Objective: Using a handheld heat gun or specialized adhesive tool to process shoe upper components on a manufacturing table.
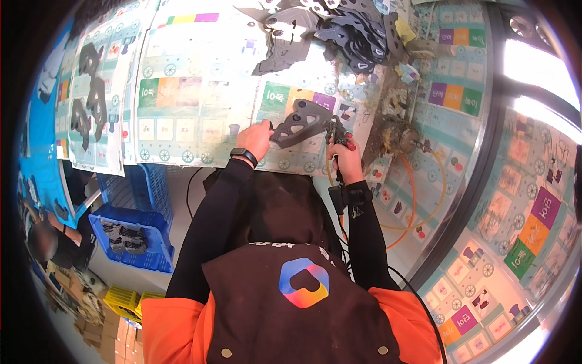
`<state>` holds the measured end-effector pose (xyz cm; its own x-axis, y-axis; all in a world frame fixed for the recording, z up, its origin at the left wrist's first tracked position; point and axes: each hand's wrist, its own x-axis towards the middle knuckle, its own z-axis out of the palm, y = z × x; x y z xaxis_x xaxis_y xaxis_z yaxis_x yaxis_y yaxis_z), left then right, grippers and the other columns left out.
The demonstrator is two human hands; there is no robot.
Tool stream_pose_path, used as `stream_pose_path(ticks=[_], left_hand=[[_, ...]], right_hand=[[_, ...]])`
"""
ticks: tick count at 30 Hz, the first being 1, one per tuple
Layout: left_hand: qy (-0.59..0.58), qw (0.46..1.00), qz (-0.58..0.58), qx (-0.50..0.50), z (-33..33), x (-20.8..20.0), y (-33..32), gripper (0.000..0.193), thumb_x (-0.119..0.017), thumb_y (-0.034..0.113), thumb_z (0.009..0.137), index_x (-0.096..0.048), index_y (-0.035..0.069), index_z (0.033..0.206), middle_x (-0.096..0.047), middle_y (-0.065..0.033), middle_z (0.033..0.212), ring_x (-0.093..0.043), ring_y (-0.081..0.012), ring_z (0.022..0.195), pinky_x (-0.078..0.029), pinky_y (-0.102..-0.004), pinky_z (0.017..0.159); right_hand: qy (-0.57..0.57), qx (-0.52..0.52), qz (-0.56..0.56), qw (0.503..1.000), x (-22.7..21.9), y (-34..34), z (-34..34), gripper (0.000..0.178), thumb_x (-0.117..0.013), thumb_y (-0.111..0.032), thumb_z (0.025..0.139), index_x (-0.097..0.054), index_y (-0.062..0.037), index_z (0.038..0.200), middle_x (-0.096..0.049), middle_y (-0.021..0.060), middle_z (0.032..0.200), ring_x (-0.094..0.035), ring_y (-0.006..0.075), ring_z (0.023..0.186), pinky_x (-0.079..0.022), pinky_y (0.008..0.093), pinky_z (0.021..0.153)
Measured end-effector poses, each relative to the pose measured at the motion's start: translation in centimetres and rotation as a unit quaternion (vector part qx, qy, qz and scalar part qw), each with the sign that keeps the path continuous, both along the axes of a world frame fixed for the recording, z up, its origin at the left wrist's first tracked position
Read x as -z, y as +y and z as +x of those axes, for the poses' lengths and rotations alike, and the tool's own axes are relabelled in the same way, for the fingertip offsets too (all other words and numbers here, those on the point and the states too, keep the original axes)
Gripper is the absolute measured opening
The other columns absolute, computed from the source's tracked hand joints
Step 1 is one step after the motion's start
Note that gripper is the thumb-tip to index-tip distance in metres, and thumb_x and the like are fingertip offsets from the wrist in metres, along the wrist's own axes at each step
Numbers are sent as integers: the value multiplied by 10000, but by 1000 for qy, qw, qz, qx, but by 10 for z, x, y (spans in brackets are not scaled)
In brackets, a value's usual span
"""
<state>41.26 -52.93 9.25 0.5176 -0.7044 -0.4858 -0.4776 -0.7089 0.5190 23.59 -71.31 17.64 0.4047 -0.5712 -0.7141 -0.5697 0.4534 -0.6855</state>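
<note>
My left hand (254, 139), with a dark band on its wrist, is closed on the left end of a dark grey plastic part (298, 126) with several cut-out holes. The part lies over the near edge of the patterned worktop. In my right hand (348, 164) is a spray gun (335, 132), dark and dirty with red bits, its fingers wrapped round the grip. The gun's head is at the part's right end; whether they touch I cannot tell. Hoses hang from below the gun.
A heap of similar dark parts (357, 36) covers the far right of the worktop (200, 127). Several more parts (94, 97) lie at the left. A blue crate (163, 242) holds grey pieces. An orange hose (414, 200) loops right. Another person (73, 246) is at far left.
</note>
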Motion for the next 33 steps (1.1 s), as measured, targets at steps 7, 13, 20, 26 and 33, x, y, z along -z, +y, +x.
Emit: stream_pose_path(ticks=[7, 13, 20, 26, 33], left_hand=[[2, 1000, -8, -7, 0, 4, 2, 207, -572, 278, 964, -567, 71, 984, -677, -173, 823, -653, -393, 810, -484, -511, 665], [-2, 1000, -12, -9, -1, 3, 2, 204, -572, 279, 963, -564, 76, 982, -674, -170, 811, -651, -394, 803, -482, -509, 659], [-1, 1000, -13, -12, -1, 8, 4, 209, -577, 285, 959, -560, 78, 978, -673, -173, 805, -651, -398, 802, -482, -511, 659], [-3, 1000, -14, -7, -1, 8, 3, 210, -574, 288, 960, -565, 79, 986, -673, -177, 815, -652, -399, 809, -485, -511, 662], [-4, 1000, -14, -6, -2, 8, 3, 215, -574, 293, 959, -566, 79, 984, -673, -175, 823, -652, -397, 807, -485, -510, 661]], right_hand=[[-48, -10, 11, 999, 4, 4, 8, 215, -549, 16, 736, -587, 15, 948, -565, 39, 657, -513, 124, 551, -373, 253, 520], [-40, -12, 29, 999, 2, 9, 14, 211, -553, 28, 742, -583, 24, 951, -569, 44, 680, -515, 125, 560, -369, 250, 523], [-31, -32, 62, 997, 4, 12, 8, 220, -554, 28, 748, -581, 3, 965, -567, 43, 690, -509, 119, 556, -312, 258, 459], [-8, -25, 61, 998, -1, 17, 3, 214, -556, 20, 748, -579, 1, 960, -560, 40, 691, -503, 117, 557, -313, 260, 458], [-28, -52, 63, 996, 2, 23, 9, 216, -554, 29, 751, -581, 3, 963, -561, 39, 708, -510, 121, 585, -368, 254, 516]])
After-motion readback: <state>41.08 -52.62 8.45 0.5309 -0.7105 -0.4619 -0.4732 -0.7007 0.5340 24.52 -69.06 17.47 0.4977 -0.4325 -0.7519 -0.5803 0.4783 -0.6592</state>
